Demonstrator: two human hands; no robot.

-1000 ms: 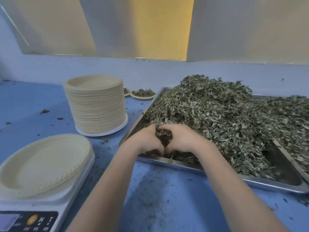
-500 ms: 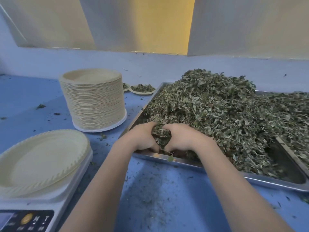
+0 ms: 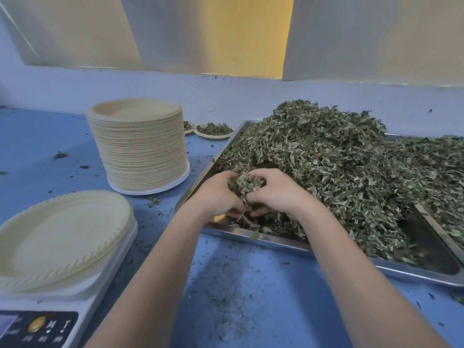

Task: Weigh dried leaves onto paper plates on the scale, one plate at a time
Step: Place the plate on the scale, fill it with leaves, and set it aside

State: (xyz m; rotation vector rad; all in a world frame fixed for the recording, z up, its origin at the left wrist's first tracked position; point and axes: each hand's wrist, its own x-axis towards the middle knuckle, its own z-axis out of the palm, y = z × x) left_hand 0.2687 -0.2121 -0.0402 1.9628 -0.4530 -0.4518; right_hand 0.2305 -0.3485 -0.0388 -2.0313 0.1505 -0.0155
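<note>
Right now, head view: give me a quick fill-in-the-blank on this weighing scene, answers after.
1. The paper plate on the scale holds ____ leaves.
2. Both the left hand and the right hand grip one clump of leaves over the metal ____.
3. The plate stack stands to the ____ of the tray.
4. Behind the stack, two small plates hold ____.

Answers: no; tray; left; leaves
</note>
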